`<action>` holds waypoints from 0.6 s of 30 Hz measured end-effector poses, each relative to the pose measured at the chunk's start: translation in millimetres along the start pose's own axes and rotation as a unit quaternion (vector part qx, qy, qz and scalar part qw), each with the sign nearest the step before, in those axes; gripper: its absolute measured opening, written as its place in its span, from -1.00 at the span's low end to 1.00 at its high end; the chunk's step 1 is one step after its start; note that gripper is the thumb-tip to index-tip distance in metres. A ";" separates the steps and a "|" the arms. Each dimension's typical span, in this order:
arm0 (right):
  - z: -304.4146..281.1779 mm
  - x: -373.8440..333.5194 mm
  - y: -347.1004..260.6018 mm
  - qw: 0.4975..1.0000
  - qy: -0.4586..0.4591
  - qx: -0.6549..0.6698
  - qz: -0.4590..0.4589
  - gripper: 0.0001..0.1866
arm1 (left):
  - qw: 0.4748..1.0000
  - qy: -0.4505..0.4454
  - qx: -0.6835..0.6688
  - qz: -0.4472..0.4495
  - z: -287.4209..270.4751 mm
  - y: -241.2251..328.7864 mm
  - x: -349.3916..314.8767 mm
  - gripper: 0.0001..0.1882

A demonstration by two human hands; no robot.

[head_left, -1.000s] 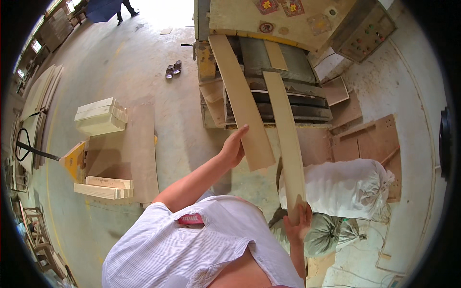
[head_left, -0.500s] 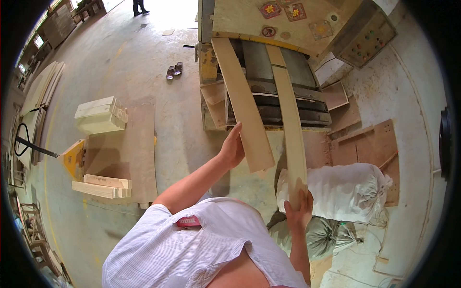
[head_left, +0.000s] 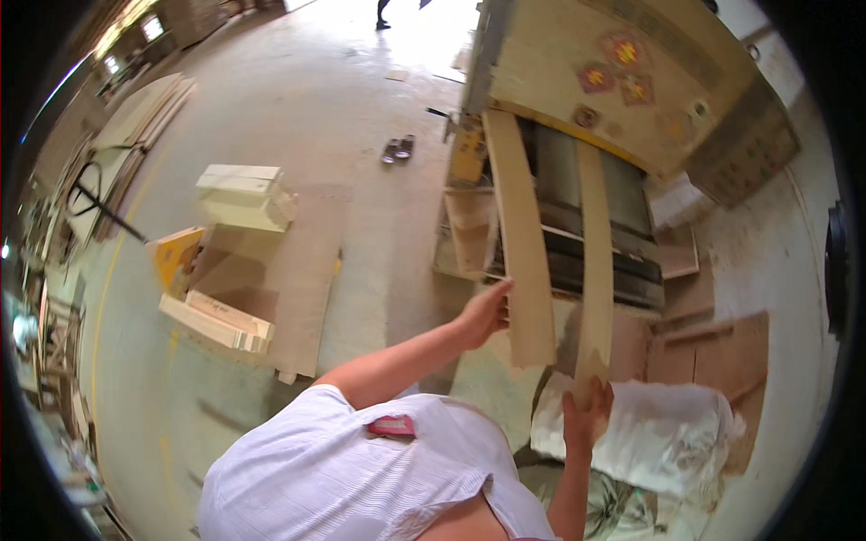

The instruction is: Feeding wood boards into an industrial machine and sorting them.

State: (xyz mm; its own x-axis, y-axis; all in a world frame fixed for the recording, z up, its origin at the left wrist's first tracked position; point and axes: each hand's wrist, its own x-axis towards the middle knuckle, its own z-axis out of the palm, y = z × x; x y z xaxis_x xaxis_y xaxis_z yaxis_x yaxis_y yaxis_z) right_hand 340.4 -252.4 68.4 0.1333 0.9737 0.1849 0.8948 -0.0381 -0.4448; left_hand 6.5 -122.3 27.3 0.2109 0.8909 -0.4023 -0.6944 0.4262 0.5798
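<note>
Two long, flat, pale wooden boards stretch out of a large machine (head_left: pixel 622 189) toward me. The wider left board (head_left: pixel 526 261) has its near end sticking out past the machine's front edge. My left hand (head_left: pixel 485 316) is closed at that board's left edge, thumb along the side and the other fingers partly hidden beneath. The narrower right board (head_left: pixel 595 270) reaches farther toward me. Around its near end, my right hand (head_left: pixel 588 417) is closed, with thumb and fingers on opposite edges. A gap separates the boards.
A white sack (head_left: pixel 649 437) lies beneath my right hand, beside a greenish sack (head_left: pixel 577 496). To the left, a yellow pallet jack (head_left: pixel 176 257) stands by a brown sheet (head_left: pixel 307 279) bearing stacked pale boards (head_left: pixel 244 197). Slippers (head_left: pixel 398 150) lie on the floor; a person's legs (head_left: pixel 382 13) show far off.
The view has swung, so the machine, boards and stacks sit farther right and lower in the picture. Both hands stay at their boards. The seam across the right board no longer shows.
</note>
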 end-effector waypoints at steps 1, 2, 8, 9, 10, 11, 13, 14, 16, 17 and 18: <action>2.2 1.3 0.1 1.000 -0.005 0.008 -0.013 -0.17 | 1.000 -0.009 -0.012 -0.016 5.8 0.5 -0.8 -0.31; 3.1 3.3 0.7 1.000 0.006 0.002 -0.021 -0.18 | 0.999 -0.021 -0.024 -0.033 8.6 1.2 -0.8 -0.31; 15.4 29.2 -2.9 0.999 0.008 -0.008 -0.042 -0.18 | 0.999 -0.013 -0.036 -0.023 15.4 7.6 -1.7 -0.28; 17.6 32.5 -2.7 0.998 0.010 0.005 -0.054 -0.18 | 0.999 -0.014 -0.038 -0.023 16.2 7.2 -1.5 -0.28; 19.9 36.4 -4.3 0.998 0.010 0.003 -0.057 -0.18 | 0.999 -0.020 -0.041 -0.018 14.8 6.5 0.8 -0.28; 22.1 39.9 -6.3 0.998 0.015 0.009 -0.054 -0.19 | 0.999 -0.025 -0.045 -0.014 13.3 5.7 3.1 -0.27; 28.8 48.0 -6.2 0.998 0.019 0.011 -0.058 -0.19 | 0.998 -0.030 -0.048 -0.014 11.8 5.0 8.0 -0.28; 33.7 51.7 -3.7 0.997 0.029 -0.004 -0.068 -0.19 | 0.998 -0.036 -0.047 -0.016 11.8 4.8 10.1 -0.29; 38.7 59.7 -3.2 0.995 0.036 -0.022 -0.087 -0.19 | 0.998 -0.036 -0.047 -0.023 12.0 3.4 12.3 -0.30; 40.7 63.0 -5.1 0.997 0.025 -0.029 -0.068 -0.18 | 0.998 -0.035 -0.040 -0.033 11.4 3.2 12.8 -0.32; 42.3 66.4 -7.1 0.998 0.013 -0.036 -0.048 -0.17 | 0.998 -0.035 -0.049 -0.026 10.4 3.3 13.3 -0.32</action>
State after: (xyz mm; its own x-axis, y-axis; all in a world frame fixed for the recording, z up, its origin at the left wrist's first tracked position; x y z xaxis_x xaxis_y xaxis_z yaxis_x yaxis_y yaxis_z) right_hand 324.9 -178.0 46.8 0.0557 0.9674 0.2471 0.9325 0.0380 -0.3591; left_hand 14.1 -107.4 31.2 0.2937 0.8780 -0.3780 -0.7443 0.4582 0.4859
